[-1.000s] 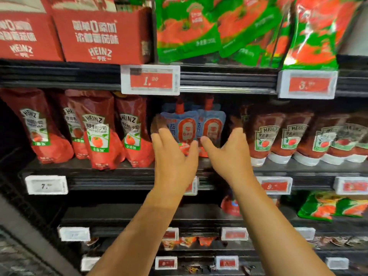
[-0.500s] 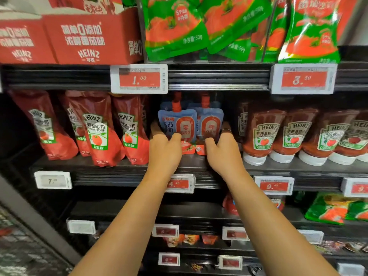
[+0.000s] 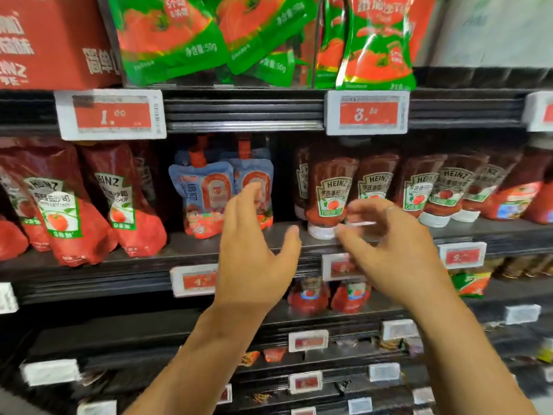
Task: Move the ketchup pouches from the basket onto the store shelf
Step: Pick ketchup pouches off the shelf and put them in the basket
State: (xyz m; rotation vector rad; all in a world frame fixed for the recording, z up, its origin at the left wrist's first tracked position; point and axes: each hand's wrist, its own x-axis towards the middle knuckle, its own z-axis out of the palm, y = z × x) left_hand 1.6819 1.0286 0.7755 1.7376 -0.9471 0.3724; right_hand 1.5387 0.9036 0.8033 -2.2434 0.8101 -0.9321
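Two blue ketchup pouches [image 3: 206, 193] with red spouts stand upright side by side on the middle store shelf [image 3: 179, 250]. My left hand [image 3: 254, 253] hovers just in front of them, fingers loosely spread, holding nothing. My right hand [image 3: 392, 247] is further right, in front of the upside-down Heinz bottles [image 3: 330, 190], fingers loosely curled and empty. Both hands are motion-blurred. No basket is in view.
Red Heinz stand-up pouches [image 3: 68, 205] fill the shelf's left side. Green tomato sachets [image 3: 179, 34] and a red carton [image 3: 45, 40] sit on the shelf above. Price tags [image 3: 110, 113] line the shelf edges. Lower shelves hold small packets [image 3: 311, 298].
Both hands have let go of the blue pouches and pulled back from the shelf, drifting right. The view has shifted right and closer.
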